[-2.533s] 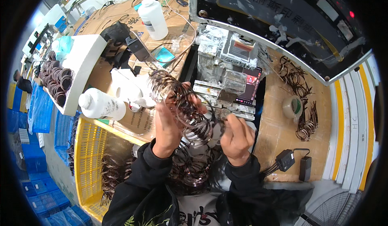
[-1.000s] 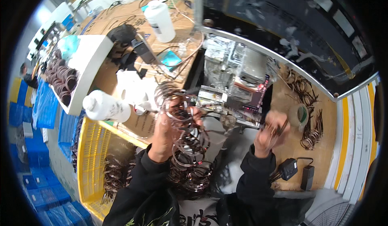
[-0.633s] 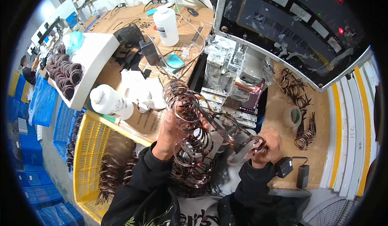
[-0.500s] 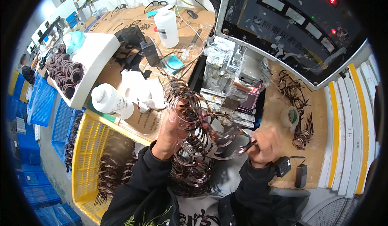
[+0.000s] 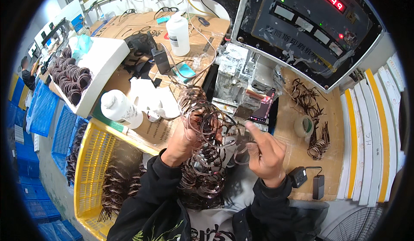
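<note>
My left hand (image 5: 184,143) is closed around a bunch of brown tortoiseshell eyeglass frames (image 5: 194,101), their round rims stacked one behind another. One frame near the top stands out toward the right, its rim just left of my other hand. My right hand (image 5: 268,157) is raised beside the bunch, index finger stretched out and thumb apart, with no frame visibly gripped. Whether its fingertips touch the nearest rim I cannot tell. Below, a larger pile of similar frames (image 5: 202,178) lies at my lap.
Ahead stands a metal machine (image 5: 235,66) with a phone (image 5: 264,107) on it and a control box (image 5: 297,34) above. White bottles (image 5: 118,107), a yellow basket (image 5: 88,172) and a white foam box (image 5: 105,71) of frames are left. Loose frames (image 5: 318,144) and tape (image 5: 303,126) lie right.
My right hand has let go of the frame it held by one end on the right, and its fingers have opened. That frame has swung back against the bunch in my left hand.
</note>
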Demonstrator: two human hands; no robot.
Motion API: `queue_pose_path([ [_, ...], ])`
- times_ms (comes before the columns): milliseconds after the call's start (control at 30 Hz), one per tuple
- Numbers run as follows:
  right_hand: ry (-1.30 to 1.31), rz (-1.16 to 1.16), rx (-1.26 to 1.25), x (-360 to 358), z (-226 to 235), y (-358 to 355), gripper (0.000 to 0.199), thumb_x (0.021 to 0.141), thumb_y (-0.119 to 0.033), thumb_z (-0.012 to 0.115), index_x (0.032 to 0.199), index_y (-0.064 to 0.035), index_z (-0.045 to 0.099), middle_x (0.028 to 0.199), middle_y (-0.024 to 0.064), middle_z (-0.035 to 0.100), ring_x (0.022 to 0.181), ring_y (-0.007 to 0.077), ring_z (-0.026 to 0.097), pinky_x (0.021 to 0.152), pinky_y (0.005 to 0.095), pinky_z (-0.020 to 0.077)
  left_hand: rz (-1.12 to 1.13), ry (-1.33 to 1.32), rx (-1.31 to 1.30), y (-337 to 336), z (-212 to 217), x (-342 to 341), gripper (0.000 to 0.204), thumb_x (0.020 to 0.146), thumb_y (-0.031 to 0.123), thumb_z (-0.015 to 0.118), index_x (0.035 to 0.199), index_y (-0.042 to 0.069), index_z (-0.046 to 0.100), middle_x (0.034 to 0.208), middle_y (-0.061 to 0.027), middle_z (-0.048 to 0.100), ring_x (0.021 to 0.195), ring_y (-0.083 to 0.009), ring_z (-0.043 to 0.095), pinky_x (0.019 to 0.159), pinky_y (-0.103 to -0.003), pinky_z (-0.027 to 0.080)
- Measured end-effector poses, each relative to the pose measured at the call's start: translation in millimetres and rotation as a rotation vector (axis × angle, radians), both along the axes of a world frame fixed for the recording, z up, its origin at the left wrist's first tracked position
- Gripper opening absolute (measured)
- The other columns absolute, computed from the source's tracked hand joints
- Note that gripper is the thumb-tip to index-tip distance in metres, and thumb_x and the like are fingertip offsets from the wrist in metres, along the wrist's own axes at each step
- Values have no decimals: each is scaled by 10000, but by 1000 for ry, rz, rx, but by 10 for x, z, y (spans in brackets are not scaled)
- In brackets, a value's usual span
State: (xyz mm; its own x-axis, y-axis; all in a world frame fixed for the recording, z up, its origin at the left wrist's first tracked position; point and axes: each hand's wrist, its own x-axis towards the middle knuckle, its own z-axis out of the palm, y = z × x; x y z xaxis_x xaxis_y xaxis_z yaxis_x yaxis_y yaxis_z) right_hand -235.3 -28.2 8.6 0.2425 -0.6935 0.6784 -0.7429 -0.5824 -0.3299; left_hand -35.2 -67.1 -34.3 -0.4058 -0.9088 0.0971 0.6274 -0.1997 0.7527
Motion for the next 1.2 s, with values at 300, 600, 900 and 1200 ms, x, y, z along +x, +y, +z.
queue_pose_path([
  [300, -20, -59, 230, 64, 65, 89, 154, 822, -187, 634, 869, -42, 617, 662, 91, 550, 543, 283, 542, 493, 358, 411, 21, -113, -81, -17, -39, -3, 974, 606, 673, 694, 1229, -23, 418, 957, -80, 566, 860, -183, 581, 742, -334, 506],
  [600, -38, -47, 381, 202, -55, 232, 214, 867, -170, 563, 921, 35, 592, 702, 145, 588, 585, 320, 582, 521, 354, 458, 202, -35, -154, -12, -96, -199, 616, 872, 328, 603, 1295, -41, 348, 985, -126, 571, 898, -216, 599, 777, -332, 502],
  [900, 95, -149, 397, 343, -178, 213, 1042, 611, -755, 590, 1215, 77, 419, 901, 153, 530, 670, 309, 608, 529, 378, 500, 352, -77, -220, 76, -125, -229, 1265, 432, 565, 816, 1369, -27, 207, 1080, -84, 557, 992, -164, 561, 870, -298, 469],
  [1200, -123, -43, 518, 317, -314, 183, 738, 735, -326, 716, 1255, 72, 376, 1079, 232, 541, 916, 380, 582, 770, 399, 489, 216, -44, -164, 36, -147, -151, 990, 674, 327, 820, 1389, 5, 217, 1175, -74, 502, 1057, -158, 520, 902, -295, 441],
])
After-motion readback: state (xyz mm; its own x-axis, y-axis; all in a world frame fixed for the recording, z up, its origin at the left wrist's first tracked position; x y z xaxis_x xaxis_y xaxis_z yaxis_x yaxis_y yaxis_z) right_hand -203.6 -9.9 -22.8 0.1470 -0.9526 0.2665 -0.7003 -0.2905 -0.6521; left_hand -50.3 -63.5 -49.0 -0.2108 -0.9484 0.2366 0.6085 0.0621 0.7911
